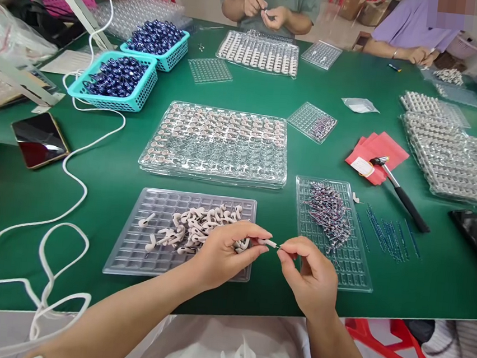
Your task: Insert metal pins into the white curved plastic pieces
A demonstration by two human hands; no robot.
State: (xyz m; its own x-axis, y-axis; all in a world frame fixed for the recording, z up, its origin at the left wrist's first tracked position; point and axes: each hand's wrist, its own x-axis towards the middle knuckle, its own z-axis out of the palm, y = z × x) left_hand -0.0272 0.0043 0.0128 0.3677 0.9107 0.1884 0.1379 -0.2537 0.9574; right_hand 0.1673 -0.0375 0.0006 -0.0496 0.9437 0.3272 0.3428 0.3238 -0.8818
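Observation:
My left hand (225,254) pinches a small white tube-shaped part (269,243) between thumb and fingers, just above the near edge of the green table. My right hand (309,273) is closed in a pinch at the part's right end, holding something thin that I cannot make out. Under my left hand lies a clear plastic tray (130,253) with a loose heap of white parts (194,228). To the right of my hands a second clear tray (354,269) carries a pile of thin wire components (330,210).
A stack of filled clear trays (219,143) sits mid-table. Two teal baskets of blue parts (117,80) stand at the back left. A phone (40,140) and white cable (73,185) lie left; a black-handled hammer (401,194) on red paper right. Other people work across the table.

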